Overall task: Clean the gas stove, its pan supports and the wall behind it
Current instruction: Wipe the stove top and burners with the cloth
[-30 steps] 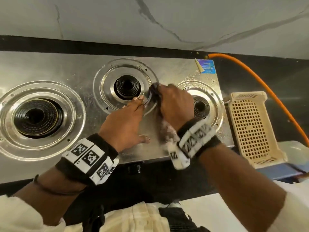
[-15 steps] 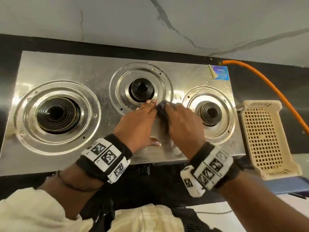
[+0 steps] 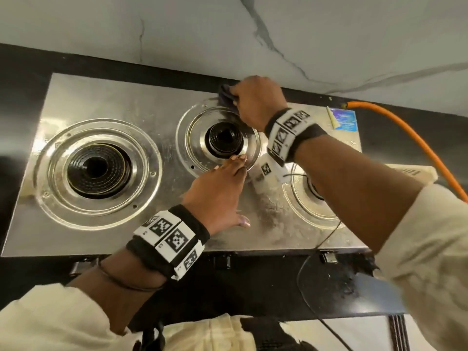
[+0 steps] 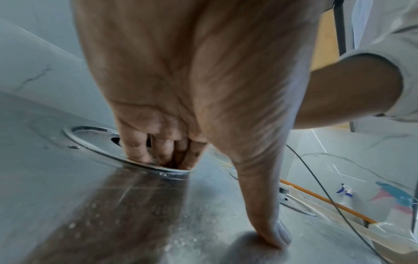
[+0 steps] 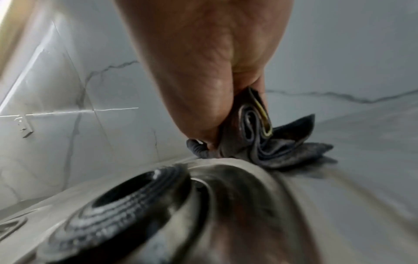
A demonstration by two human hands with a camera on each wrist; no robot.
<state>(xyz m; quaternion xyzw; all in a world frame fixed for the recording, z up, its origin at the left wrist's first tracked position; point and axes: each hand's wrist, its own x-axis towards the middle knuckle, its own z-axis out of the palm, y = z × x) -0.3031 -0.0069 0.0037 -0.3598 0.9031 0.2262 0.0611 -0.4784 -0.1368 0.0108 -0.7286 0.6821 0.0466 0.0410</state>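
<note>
The steel gas stove (image 3: 121, 102) lies flat with three bare burners and no pan supports in view. My right hand (image 3: 255, 102) grips a folded dark grey cloth (image 3: 226, 96) (image 5: 282, 142) and presses it on the stove top at the far rim of the middle burner (image 3: 224, 139) (image 5: 117, 203), close to the pale marble wall (image 3: 329, 34). My left hand (image 3: 220, 188) rests flat on the stove, straight fingers (image 4: 144, 151) on the near rim of the middle burner's ring, thumb (image 4: 271, 230) spread on the steel.
The large left burner (image 3: 97, 171) and the right burner (image 3: 311, 196), partly under my right forearm, flank the middle one. An orange gas hose (image 3: 405, 133) runs off right past a blue sticker (image 3: 345, 120). A cream basket (image 3: 415, 172) sits right of the stove. A thin cable (image 3: 304, 287) hangs in front.
My right hand has carried the cloth from the near right rim of the middle burner up to its far rim by the wall. My left hand stays pressed near the burner's front rim.
</note>
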